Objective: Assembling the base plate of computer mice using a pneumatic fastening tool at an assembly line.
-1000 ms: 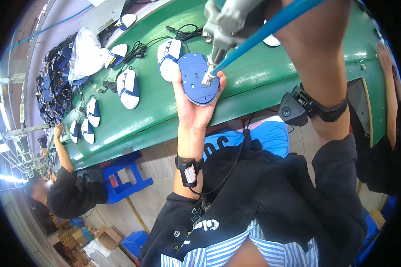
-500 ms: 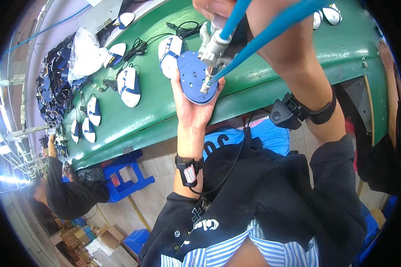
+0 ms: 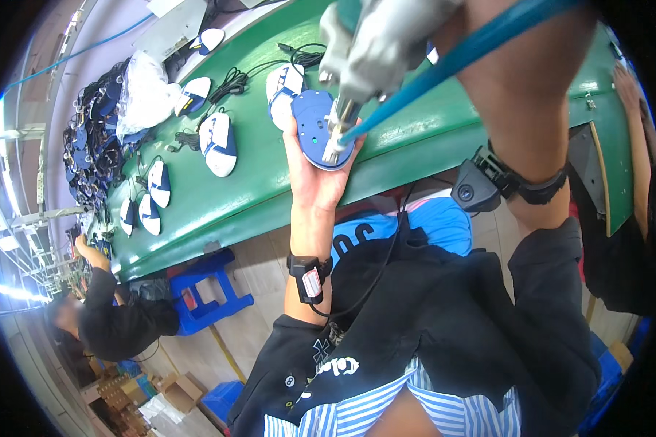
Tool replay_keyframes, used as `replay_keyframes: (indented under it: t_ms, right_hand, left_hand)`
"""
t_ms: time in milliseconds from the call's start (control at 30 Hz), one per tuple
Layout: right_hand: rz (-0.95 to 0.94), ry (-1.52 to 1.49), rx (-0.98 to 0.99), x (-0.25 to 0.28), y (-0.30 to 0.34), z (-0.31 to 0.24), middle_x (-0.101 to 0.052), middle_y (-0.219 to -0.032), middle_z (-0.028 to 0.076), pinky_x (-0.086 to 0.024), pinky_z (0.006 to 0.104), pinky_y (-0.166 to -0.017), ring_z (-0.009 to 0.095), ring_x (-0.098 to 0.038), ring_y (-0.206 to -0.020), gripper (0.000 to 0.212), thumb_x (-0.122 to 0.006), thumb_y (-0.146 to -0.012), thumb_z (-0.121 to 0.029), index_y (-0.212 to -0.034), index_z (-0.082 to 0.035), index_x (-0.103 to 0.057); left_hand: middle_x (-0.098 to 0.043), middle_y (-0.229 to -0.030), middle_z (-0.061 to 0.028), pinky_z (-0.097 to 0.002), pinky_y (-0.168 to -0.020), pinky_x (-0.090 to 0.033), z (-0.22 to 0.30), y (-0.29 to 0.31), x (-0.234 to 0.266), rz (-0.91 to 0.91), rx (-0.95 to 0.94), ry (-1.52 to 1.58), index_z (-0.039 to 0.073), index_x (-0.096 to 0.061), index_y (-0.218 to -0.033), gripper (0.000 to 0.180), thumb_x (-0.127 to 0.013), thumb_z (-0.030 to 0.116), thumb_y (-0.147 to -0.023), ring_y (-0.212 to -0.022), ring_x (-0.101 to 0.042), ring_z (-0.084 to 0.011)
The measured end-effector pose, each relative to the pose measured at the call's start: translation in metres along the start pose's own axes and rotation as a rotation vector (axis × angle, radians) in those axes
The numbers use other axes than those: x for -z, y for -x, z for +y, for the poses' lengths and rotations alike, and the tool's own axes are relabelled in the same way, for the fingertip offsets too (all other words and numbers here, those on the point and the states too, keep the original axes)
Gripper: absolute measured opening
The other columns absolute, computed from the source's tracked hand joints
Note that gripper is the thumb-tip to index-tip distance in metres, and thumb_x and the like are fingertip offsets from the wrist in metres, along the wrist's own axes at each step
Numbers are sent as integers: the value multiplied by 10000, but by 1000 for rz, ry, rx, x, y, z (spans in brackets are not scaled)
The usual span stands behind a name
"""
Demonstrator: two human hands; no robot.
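Blue-bottomed mouse (image 3: 310,122), one: resting underside-up over the green bench's (image 3: 259,160) near edge, the left hand (image 3: 316,178) cradling its rounded sides, the best hold. Handling: probably light, rigid, slightly slippery. Grey tool (image 3: 375,58): pointing at it above the bench, contact unclear. Right hand: lying out of view, grip undeterminable.

Left hand (image 3: 318,185) holds blue mouse shell (image 3: 310,130), holes up; metal tool (image 3: 368,67) tip over its right side. White-blue mice (image 3: 217,143) on green bench (image 3: 415,142).
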State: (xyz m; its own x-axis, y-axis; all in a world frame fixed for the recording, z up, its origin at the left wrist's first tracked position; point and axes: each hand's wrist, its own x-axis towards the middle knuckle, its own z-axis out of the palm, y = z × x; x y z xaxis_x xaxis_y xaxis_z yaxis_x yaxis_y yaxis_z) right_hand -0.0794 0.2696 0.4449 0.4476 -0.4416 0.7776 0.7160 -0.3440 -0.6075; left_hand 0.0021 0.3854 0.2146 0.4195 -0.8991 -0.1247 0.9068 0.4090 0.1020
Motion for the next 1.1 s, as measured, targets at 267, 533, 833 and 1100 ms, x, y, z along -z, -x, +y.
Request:
replay_keyframes:
  t_ms: [267, 533, 833, 1100]
  right_hand:
    - [81, -6, 61, -26, 19, 19, -492, -576, -9, -336, 248, -420, 70, -423, -446, 346, -580, -1006, -295, -758, -61, -523]
    - [322, 68, 208, -59, 28, 37, -490, -574, -10, -336, 248, -418, 70, -423, -444, 348, -582, -1007, -302, -762, -62, -523]
    - [260, 67, 195, -43, 9, 22, -477, -566, -18, -337, 249, -409, 71, -417, -432, 342, -586, -1009, -330, -797, -69, -524]
    - [106, -27, -111, 5, -11, -82, -452, -551, -31, -339, 251, -394, 73, -406, -412, 340, -590, -1012, -378, -861, -81, -525]
  left_hand:
    - [-517, -1432, -217, -630, -1132, -366, 2, 3, 11, -159, 41, 213, 6, -494, -1390, 529, -433, 399, -1041, -1332, -468, -415]
    - [-633, -1318, -123, -436, -878, -604, -2, 7, 1, 146, -48, -133, 87, -467, -1426, 612, -398, 553, -1036, -1086, -681, -290]
    - [-630, -1270, -91, -540, -1007, -508, -4, 1, -7, 196, -65, -137, 120, -479, -1405, 555, -387, 538, -1051, -1133, -638, -275]
    - [-493, -1393, -168, -426, -1103, -404, -8, -37, -52, 109, -302, -1080, -9, -365, -1452, 562, -513, 345, -1041, -1301, -492, -318]
